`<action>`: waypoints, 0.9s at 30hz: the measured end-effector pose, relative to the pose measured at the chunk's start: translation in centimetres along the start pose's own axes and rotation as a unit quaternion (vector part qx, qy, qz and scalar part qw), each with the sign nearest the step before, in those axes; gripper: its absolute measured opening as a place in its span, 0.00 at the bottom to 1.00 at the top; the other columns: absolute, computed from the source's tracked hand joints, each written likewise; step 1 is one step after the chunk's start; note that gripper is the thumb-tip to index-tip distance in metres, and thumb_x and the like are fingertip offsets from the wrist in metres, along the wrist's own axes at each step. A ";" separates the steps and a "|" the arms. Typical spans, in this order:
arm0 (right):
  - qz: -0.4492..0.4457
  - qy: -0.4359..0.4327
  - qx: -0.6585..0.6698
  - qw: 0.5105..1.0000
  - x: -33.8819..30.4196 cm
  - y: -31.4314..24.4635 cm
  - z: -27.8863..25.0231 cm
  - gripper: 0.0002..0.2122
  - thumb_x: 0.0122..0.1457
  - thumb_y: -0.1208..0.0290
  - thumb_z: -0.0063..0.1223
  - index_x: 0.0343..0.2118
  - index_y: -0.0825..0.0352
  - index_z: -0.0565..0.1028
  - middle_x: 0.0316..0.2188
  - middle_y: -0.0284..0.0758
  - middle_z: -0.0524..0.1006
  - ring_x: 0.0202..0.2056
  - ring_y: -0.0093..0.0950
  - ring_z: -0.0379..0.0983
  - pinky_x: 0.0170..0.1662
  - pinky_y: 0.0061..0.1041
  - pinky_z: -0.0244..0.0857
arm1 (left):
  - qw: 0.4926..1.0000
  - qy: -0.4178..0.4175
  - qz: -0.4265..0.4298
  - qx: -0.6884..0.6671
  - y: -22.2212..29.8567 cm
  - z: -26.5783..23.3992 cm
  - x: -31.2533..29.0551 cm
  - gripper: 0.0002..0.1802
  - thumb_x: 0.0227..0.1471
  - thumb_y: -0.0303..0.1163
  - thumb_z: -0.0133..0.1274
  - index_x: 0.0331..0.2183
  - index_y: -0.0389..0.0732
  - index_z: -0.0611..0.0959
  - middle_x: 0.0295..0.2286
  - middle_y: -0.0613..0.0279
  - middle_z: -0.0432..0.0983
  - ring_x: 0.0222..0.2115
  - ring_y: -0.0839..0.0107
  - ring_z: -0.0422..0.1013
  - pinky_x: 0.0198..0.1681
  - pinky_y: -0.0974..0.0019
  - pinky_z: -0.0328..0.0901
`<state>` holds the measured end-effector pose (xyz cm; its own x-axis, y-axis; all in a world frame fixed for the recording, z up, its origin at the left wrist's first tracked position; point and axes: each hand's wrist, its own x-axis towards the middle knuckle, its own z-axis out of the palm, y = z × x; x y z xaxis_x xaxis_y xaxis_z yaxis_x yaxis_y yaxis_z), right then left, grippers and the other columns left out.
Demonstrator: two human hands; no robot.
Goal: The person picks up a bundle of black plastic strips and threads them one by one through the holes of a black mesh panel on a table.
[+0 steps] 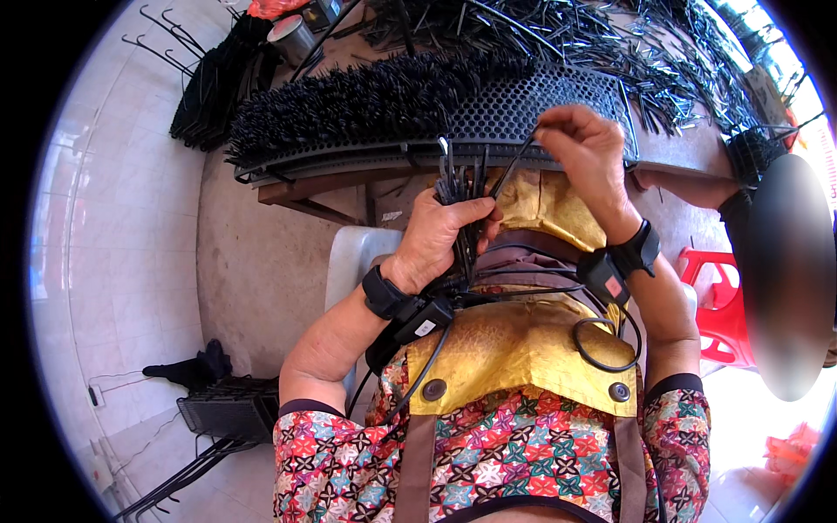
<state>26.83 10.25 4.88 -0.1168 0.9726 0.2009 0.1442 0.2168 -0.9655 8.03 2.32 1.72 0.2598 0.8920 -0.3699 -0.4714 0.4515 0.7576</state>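
My left hand (436,231) is closed round a bunch of thin black strips (459,179), which stick up out of the fist in front of my yellow apron (523,336). Between the fingertips of my right hand (588,152) is the upper end of a single thin black strip (516,166); it slants down toward the bunch. Just beyond both hands lies a black perforated tray (575,100) with rows of round holes. Dense upright black pieces (349,105) fill its left part, while bare holes show on the right.
Loose black strips (602,39) are heaped across the table behind the tray. A metal can (292,37) and black hooked racks (209,96) stand at the far left. Another person sits at the right by a red stool (719,301). Black cables (602,344) cross my lap.
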 end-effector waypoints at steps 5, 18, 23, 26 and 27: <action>-0.205 0.141 -0.066 0.966 4.6 0.4 0.5 0.06 0.47 0.78 0.54 0.30 0.68 0.76 0.18 0.31 0.76 0.21 0.14 0.70 0.26 0.15 0.64 | 0.999 0.030 0.016 -0.036 -0.3 -0.2 0.2 0.07 0.48 0.25 0.53 0.33 0.35 0.76 0.25 0.57 0.74 0.23 0.71 0.71 0.19 0.72 0.65; -0.456 0.091 -0.202 0.862 8.0 0.5 5.4 0.07 0.44 0.81 0.52 0.29 0.67 0.74 0.26 0.37 0.75 0.29 0.37 0.72 0.33 0.30 0.67 | 0.997 0.053 0.024 -0.055 -0.1 -0.2 0.3 0.08 0.48 0.24 0.54 0.33 0.36 0.75 0.24 0.58 0.75 0.22 0.72 0.72 0.19 0.72 0.65; -0.485 0.065 -0.218 0.844 7.7 0.2 5.7 0.08 0.44 0.82 0.52 0.30 0.68 0.74 0.26 0.37 0.75 0.30 0.37 0.72 0.34 0.29 0.68 | 0.997 0.054 0.028 -0.055 -0.1 -0.3 0.1 0.08 0.47 0.25 0.54 0.33 0.36 0.75 0.24 0.59 0.75 0.22 0.72 0.72 0.19 0.73 0.66; -0.504 0.066 -0.224 0.832 8.0 0.1 5.7 0.08 0.44 0.83 0.52 0.30 0.68 0.74 0.26 0.37 0.75 0.30 0.37 0.72 0.34 0.30 0.68 | 0.997 0.052 0.027 -0.054 -0.1 -0.2 0.1 0.09 0.47 0.25 0.54 0.33 0.36 0.75 0.24 0.59 0.75 0.22 0.73 0.72 0.19 0.73 0.66; -0.503 0.065 -0.224 0.832 8.1 0.0 5.7 0.08 0.44 0.83 0.52 0.30 0.68 0.74 0.26 0.37 0.75 0.30 0.37 0.72 0.34 0.29 0.68 | 0.997 0.051 0.028 -0.054 -0.1 -0.3 0.1 0.08 0.47 0.25 0.54 0.33 0.36 0.75 0.24 0.59 0.75 0.22 0.73 0.72 0.19 0.73 0.66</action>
<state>20.27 17.65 5.53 -0.2974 0.2743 0.9145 0.3923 0.9084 -0.1449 7.89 2.38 1.45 0.1470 0.9108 -0.3857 -0.5727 0.3964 0.7176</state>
